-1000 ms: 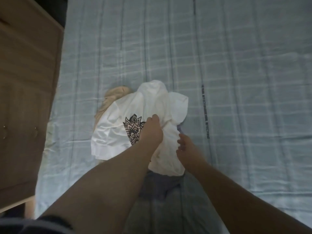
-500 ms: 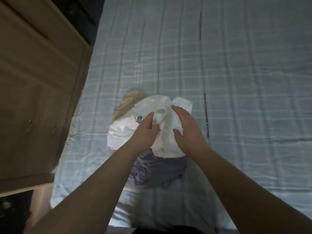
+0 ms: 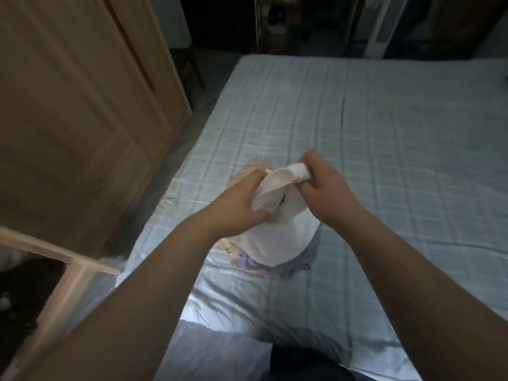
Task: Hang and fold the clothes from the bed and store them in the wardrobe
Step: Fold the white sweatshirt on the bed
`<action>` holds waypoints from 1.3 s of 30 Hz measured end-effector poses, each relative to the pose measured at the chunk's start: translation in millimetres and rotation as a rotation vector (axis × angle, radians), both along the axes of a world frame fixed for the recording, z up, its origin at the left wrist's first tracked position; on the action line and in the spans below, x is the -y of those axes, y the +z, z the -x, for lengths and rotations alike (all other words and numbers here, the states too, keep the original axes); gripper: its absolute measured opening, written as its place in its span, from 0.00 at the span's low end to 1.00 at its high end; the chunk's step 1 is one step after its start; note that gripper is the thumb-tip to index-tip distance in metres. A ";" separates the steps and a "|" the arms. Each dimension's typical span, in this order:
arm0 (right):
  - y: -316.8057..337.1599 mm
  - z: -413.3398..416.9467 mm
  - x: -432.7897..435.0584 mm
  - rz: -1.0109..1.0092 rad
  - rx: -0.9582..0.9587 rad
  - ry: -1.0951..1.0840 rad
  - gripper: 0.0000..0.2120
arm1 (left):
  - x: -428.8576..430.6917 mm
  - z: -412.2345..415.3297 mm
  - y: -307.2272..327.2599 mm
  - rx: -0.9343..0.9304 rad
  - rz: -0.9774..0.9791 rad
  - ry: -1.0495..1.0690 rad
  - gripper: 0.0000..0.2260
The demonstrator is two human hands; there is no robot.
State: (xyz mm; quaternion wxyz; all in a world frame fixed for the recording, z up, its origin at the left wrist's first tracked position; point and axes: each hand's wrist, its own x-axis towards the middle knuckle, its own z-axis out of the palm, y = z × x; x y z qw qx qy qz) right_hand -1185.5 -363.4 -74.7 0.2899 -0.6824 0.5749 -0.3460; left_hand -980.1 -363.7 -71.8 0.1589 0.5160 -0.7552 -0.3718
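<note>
A white T-shirt (image 3: 277,237) hangs bunched above the bed, held up by both hands at its top edge. My left hand (image 3: 242,202) grips the left part of the fabric. My right hand (image 3: 321,188) grips a rolled bit of the same edge. Under the shirt lies a purple garment (image 3: 264,264) on the sheet, and a beige garment (image 3: 248,171) peeks out behind my left hand. The shirt's printed design is hidden.
The bed (image 3: 384,149) carries a pale blue checked sheet and stretches far to the right and back. A wooden wardrobe (image 3: 71,111) stands close on the left, one door (image 3: 55,251) swung open near my left arm. Dark furniture fills the far wall.
Both hands took hold of the white T-shirt and lifted it off the pile, bunching it. The camera tilted up, showing the wardrobe and the room beyond the bed.
</note>
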 end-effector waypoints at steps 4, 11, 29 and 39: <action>53.2 -28.8 -49.2 0.152 -0.055 -0.011 0.10 | -57.4 -20.0 9.4 0.125 0.186 0.211 0.20; 104.5 -12.9 -118.5 0.248 -0.013 -0.202 0.08 | -131.0 -39.6 -11.4 0.198 0.166 0.359 0.11; 147.0 283.6 -276.9 0.233 -0.230 -0.638 0.12 | -158.0 136.3 73.0 -0.248 0.391 0.510 0.15; 158.4 464.1 -365.4 -0.219 -0.276 -0.364 0.11 | -170.2 279.9 135.5 -0.013 0.414 0.148 0.12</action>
